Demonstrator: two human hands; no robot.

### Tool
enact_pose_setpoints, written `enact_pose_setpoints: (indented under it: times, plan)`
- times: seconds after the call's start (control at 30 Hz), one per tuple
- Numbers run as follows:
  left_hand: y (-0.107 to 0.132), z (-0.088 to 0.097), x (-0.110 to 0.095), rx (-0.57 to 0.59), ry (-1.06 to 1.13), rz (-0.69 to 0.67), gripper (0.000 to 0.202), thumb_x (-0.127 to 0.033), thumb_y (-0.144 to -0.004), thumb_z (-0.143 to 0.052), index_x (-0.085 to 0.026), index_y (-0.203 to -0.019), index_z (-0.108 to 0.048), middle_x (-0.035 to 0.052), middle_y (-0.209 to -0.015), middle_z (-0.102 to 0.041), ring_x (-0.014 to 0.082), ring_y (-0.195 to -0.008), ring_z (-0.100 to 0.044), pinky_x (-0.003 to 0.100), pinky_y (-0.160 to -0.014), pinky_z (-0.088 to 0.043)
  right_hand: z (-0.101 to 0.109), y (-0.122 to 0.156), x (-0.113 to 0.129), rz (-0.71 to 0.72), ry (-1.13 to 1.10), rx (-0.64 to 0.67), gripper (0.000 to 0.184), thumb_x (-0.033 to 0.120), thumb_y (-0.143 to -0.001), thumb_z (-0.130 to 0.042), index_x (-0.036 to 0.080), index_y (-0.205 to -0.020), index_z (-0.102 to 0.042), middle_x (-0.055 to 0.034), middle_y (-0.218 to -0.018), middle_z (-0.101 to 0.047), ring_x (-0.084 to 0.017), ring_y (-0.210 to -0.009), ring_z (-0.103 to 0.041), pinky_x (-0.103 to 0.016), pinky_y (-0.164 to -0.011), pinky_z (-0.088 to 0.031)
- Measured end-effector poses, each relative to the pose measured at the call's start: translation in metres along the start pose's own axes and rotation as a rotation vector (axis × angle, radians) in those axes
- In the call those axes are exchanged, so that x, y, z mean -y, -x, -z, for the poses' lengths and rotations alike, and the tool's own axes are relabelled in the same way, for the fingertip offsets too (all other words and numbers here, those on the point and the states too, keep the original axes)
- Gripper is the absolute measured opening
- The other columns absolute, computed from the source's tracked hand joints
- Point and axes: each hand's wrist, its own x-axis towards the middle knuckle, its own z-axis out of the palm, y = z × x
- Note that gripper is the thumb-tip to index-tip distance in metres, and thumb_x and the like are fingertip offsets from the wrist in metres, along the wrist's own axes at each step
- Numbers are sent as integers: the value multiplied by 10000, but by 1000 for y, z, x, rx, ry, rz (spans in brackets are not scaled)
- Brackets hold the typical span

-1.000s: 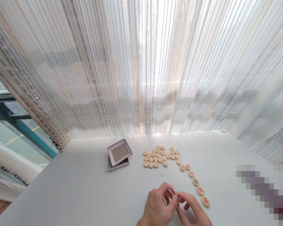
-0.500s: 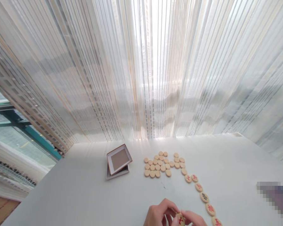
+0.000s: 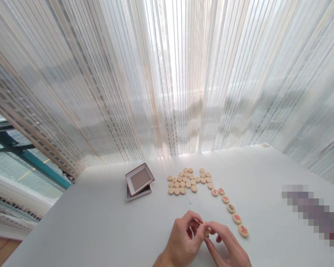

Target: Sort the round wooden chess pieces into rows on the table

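Note:
My left hand (image 3: 183,239) and my right hand (image 3: 225,244) meet near the table's front edge, fingers pinched together on one round wooden chess piece (image 3: 206,231) held between them. To the right of my hands a curved line of several face-up pieces (image 3: 231,208) with red and black characters runs back to a cluster of blank-side pieces (image 3: 187,181) lying flat on the white table (image 3: 100,222).
A small open box with its lid (image 3: 139,180) sits left of the cluster. Sheer striped curtains (image 3: 167,81) hang behind the table. A window frame (image 3: 25,155) shows at the left. A blurred patch (image 3: 314,211) lies at the right edge.
The view tipped up and then back down, so my hands slid toward the bottom edge and returned. Both hands kept turning the same piece between the fingertips.

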Motion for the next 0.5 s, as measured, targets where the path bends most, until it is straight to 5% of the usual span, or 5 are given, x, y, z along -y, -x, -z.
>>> enact_pose_setpoints:
  times: [0.5]
  plan:
    - [2,2,1,39,27,-58,204,-330,-928,-610,-162,-1043,-590,68,-816,-733,74,-531,-515,163,-457,-336,3,-2,1,11,58,-32,252,453,-962,-562,250,-1044,-687,-35,-870,-717,-157,-665,-659,-233,-607,-566]
